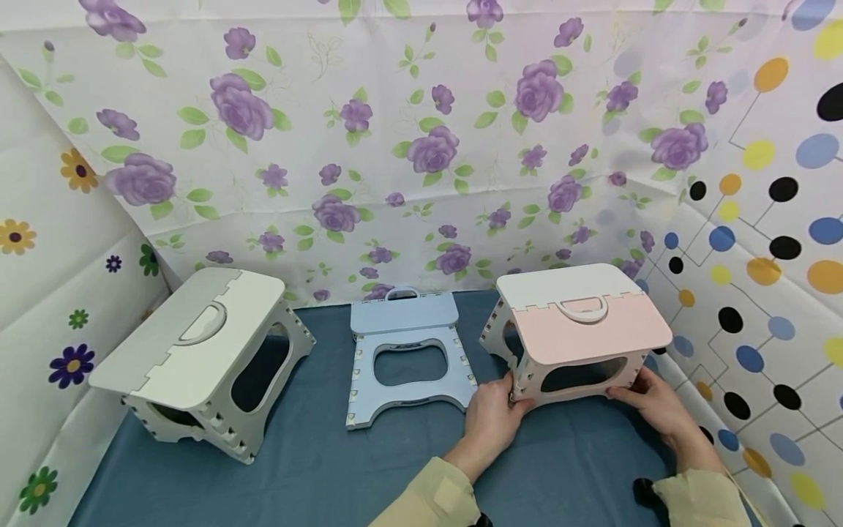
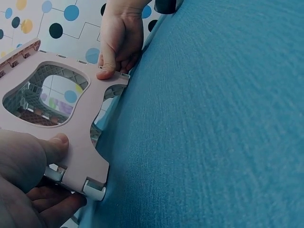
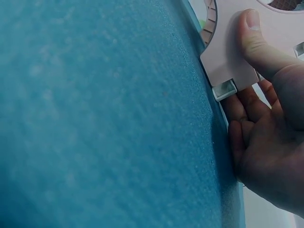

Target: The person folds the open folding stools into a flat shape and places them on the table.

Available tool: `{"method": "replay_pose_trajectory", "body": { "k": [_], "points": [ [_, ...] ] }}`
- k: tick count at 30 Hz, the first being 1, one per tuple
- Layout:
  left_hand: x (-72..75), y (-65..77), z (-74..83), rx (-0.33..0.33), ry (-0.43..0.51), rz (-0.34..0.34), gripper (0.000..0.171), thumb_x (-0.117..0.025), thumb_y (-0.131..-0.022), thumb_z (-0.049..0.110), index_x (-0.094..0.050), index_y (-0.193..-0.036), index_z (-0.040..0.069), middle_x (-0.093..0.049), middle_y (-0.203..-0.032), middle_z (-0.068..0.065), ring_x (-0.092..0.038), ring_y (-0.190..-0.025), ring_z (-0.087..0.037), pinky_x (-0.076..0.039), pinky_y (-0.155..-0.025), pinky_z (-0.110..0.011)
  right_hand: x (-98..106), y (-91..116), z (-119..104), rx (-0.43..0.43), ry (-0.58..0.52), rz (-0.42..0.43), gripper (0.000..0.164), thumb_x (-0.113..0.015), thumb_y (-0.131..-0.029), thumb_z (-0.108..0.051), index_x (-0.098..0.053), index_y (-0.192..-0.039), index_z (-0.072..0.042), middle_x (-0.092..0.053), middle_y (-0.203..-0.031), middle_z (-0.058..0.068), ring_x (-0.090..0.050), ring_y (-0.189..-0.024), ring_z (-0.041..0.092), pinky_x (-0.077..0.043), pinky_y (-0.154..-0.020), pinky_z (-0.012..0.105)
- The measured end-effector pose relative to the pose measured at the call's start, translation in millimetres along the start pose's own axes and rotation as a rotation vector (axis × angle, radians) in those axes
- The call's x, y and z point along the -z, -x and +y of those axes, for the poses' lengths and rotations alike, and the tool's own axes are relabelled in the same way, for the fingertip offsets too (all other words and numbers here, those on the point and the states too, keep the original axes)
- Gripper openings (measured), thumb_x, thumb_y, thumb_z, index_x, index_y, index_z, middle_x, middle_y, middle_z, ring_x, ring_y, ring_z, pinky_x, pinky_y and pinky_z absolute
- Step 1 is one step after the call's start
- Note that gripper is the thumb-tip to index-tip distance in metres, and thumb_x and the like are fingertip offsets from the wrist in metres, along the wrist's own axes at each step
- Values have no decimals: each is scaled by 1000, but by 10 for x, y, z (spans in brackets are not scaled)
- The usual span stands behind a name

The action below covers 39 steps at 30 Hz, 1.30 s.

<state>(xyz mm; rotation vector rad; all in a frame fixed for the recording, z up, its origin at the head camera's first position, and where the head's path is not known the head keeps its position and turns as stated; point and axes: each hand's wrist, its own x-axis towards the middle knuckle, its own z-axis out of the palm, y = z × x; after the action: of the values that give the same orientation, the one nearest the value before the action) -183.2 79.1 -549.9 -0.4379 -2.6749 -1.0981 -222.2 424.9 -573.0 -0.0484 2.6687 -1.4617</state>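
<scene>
A pink and white folding stool (image 1: 593,329) stands unfolded at the right, a white loop handle on its top. My left hand (image 1: 490,413) grips its near left leg corner, the thumb on the pink front panel and the fingers round the side. On the near right corner, my right hand (image 1: 661,413) holds the stool the same way. In the left wrist view both thumbs press the pink panel (image 2: 83,128) low down. The right wrist view has the right hand (image 3: 280,114) with its thumb on the panel and fingers behind the leg edge.
A blue folding stool (image 1: 402,322) lies folded flat in the middle, close to my left hand. At the left stands an unfolded grey-white folding stool (image 1: 244,307). Blue cloth (image 1: 316,468) covers the table. Flowered sheeting (image 1: 395,146) hangs behind, and dotted sheeting (image 1: 757,293) hangs close on the right.
</scene>
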Motion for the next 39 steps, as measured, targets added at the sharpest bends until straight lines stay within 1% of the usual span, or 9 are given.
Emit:
{"method": "replay_pose_trajectory", "body": {
  "k": [4, 12, 23, 27, 35, 39],
  "points": [
    [-3, 4, -6, -8, -10, 4, 32, -84, -95, 39, -73, -111, 13, -75, -92, -2, -70, -76, -11, -52, -61, -25, -5, 0, -9, -2, -1, -1, 70, -75, -104, -33, -43, -156, 0, -60, -135, 20, -61, -106, 9, -51, -85, 23],
    [11, -9, -11, -20, 8, 9, 27, -85, -95, 35, -72, -105, 14, -74, -88, -1, -67, -72, -8, -48, -59, -23, 0, 8, -41, 1, 3, -4, 68, -75, -104, -34, -44, -154, 1, -62, -130, 16, -61, -106, 13, -51, -85, 24],
    [21, -15, -12, -27, 13, 7, 26, -86, -94, 32, -73, -108, 14, -76, -90, -1, -68, -75, -7, -50, -61, -23, -12, 3, -18, -14, 34, 1, 69, -75, -104, -31, -43, -156, 1, -60, -136, 21, -60, -106, 9, -50, -84, 23],
    [19, -12, -9, -24, 16, 1, 26, -85, -95, 32, -74, -110, 14, -76, -92, -1, -69, -76, -7, -50, -62, -23, -15, 1, -1, -22, 40, 4, 69, -75, -104, -31, -43, -156, 1, -60, -137, 21, -60, -107, 11, -50, -84, 23],
    [7, -5, -13, -16, 16, -7, 29, -85, -95, 33, -74, -114, 14, -77, -95, -2, -70, -78, -8, -52, -63, -23, -24, 22, -29, -22, 38, 6, 71, -75, -103, -36, -43, -156, 0, -60, -135, 22, -60, -109, 19, -50, -85, 24],
    [7, -7, -16, -13, 16, -8, 29, -85, -95, 33, -74, -114, 14, -77, -94, -2, -69, -78, -8, -51, -63, -23, -24, 26, -34, -11, 37, 4, 70, -75, -104, -35, -44, -155, 0, -60, -134, 22, -60, -109, 19, -50, -85, 25]
  ]
}}
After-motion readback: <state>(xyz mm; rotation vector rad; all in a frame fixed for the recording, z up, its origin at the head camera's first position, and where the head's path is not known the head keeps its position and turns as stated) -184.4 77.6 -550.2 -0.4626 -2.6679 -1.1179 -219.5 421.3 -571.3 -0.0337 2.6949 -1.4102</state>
